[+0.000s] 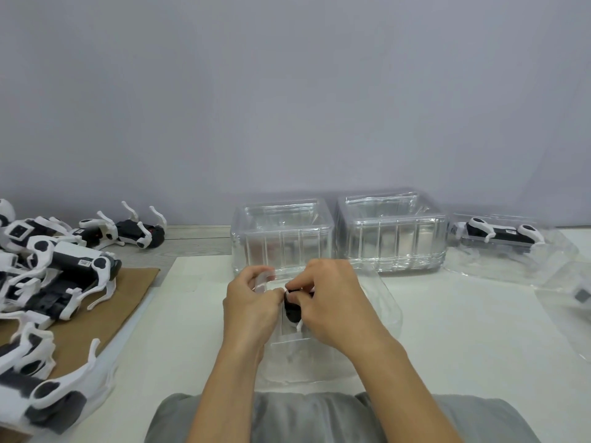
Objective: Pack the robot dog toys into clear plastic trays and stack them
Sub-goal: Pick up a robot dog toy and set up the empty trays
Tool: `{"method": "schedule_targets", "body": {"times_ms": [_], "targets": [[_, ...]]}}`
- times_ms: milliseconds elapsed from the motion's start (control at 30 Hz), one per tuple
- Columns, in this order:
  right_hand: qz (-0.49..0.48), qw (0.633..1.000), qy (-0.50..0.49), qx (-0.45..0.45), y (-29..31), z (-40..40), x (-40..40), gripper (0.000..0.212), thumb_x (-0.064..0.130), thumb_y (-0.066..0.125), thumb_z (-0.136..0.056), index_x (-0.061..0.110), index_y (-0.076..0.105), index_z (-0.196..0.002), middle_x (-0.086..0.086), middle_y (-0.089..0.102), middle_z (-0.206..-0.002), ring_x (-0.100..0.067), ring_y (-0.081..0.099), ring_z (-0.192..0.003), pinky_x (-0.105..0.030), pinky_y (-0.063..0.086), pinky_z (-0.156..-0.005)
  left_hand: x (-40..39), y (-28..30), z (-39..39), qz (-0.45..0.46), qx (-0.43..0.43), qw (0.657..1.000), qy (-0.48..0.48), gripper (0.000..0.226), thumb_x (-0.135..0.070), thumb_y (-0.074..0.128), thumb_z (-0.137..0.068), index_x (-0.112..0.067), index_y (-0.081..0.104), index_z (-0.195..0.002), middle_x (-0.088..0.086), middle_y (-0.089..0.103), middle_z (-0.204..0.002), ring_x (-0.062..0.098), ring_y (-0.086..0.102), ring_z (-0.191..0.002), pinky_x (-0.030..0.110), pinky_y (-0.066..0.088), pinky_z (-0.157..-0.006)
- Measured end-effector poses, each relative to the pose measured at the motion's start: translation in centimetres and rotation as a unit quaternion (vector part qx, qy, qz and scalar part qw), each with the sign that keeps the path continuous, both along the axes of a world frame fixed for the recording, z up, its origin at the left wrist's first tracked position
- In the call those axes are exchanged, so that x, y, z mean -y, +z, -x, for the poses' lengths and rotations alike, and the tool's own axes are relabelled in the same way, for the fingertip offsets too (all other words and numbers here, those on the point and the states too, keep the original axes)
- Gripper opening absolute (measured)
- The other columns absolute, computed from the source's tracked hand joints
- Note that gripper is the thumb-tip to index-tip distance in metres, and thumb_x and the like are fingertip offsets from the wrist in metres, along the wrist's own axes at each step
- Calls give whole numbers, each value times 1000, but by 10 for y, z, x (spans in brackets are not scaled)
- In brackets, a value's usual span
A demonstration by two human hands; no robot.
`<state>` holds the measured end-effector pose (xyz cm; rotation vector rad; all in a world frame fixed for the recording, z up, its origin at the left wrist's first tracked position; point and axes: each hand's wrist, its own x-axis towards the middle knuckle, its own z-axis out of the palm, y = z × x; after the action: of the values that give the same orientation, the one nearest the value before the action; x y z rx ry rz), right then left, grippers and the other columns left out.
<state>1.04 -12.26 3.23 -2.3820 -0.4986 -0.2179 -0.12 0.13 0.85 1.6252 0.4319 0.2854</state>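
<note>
A black-and-white robot dog toy [292,310] is sitting in a clear plastic tray [380,302] lying on the white surface [463,330] straight in front of the person; only a small dark part of the toy is showing between the two hands. The right hand [332,302] is covering the toy from the right, its fingers [295,284] curling down and pinching the toy's upper end. The left hand [251,303] is meeting it from the left, its fingers [260,273] curling round a white part of the toy at the tray's edge.

Just behind the hands, two stacks of empty clear trays [281,238] and [391,231] are standing side by side near the grey wall [287,91]. To the right of them, a packed tray [502,241] is holding another robot dog lying on its side. At the far right edge another clear tray [572,295] is partly showing.

On the left, a pile of unpacked robot dogs [48,276] is lying on a sheet of brown cardboard [96,321], with one more dog [128,230] lying upside down behind it, legs in the air. The person's grey clothing [319,417] is filling the bottom edge.
</note>
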Motion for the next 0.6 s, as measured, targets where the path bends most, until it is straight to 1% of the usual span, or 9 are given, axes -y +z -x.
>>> {"method": "schedule_targets", "body": {"times_ms": [67,133,233,300,333,400,433,533,600], "targets": [[-10,1000,10,-12,2,1,2,17,13,71,-84,26,80,-80,4,64,-68,-15,60,-69,-37,56,-65,0,0,0,-2,-1,1000,3,40,4,65,-76,-26,68,-102,-14,67,-109,10,62,-108,17,41,-68],[-23,999,26,-33,5,1,7,14,18,72,-86,29,80,-86,9,67,-71,-11,63,-73,-32,58,-69,1,1,0,-2,-2,1000,4,38,3,66,-77,-27,68,-102,-16,66,-109,5,61,-104,16,41,-68],[-31,998,-9,-44,6,-3,24,15,21,70,-89,27,77,-101,10,70,-93,-5,64,-86,-26,56,-82,1,0,-1,3,2,1000,2,35,1,68,-80,-28,68,-101,-14,67,-108,-1,60,-96,17,41,-67],[-9,998,-61,-32,5,-7,38,19,20,72,-88,25,75,-106,10,69,-102,-7,62,-96,-28,53,-88,0,-1,-2,3,1,1000,2,34,0,67,-82,-28,68,-101,-15,67,-109,-1,60,-96,16,40,-67],[-9,996,-80,-38,5,-9,44,16,19,73,-87,24,77,-101,9,70,-100,-9,63,-95,-30,54,-87,0,-2,-3,1,-1,1000,2,34,0,67,-82,-28,68,-102,-16,67,-109,-2,59,-96,16,39,-68],[-1,994,-96,-53,4,-10,49,5,16,75,-84,18,79,-84,7,74,-85,-10,66,-85,-30,57,-80,-1,-3,-3,-4,-4,1000,0,33,-1,68,-83,-28,68,-102,-18,66,-109,-5,57,-97,15,37,-68],[7,994,-99,-53,4,-10,48,8,13,74,-83,16,79,-78,6,73,-78,-9,65,-79,-30,58,-77,-1,-3,-3,-7,-4,1000,-1,33,-1,68,-83,-28,68,-103,-18,66,-108,-6,56,-97,15,37,-68],[-11,991,-122,-52,2,-11,43,12,11,74,-81,19,79,-73,8,71,-73,-8,64,-76,-30,59,-73,-2,-3,-3,-12,-5,1000,-5,33,0,68,-83,-27,69,-104,-17,66,-109,-7,56,-96,15,38,-68],[-22,990,-131,-53,1,-13,43,13,12,76,-81,22,79,-72,13,68,-70,-5,63,-74,-26,57,-69,-3,-3,-3,-16,-7,1000,-8,34,0,68,-83,-26,69,-105,-16,66,-109,-6,56,-96,14,38,-68]]}}
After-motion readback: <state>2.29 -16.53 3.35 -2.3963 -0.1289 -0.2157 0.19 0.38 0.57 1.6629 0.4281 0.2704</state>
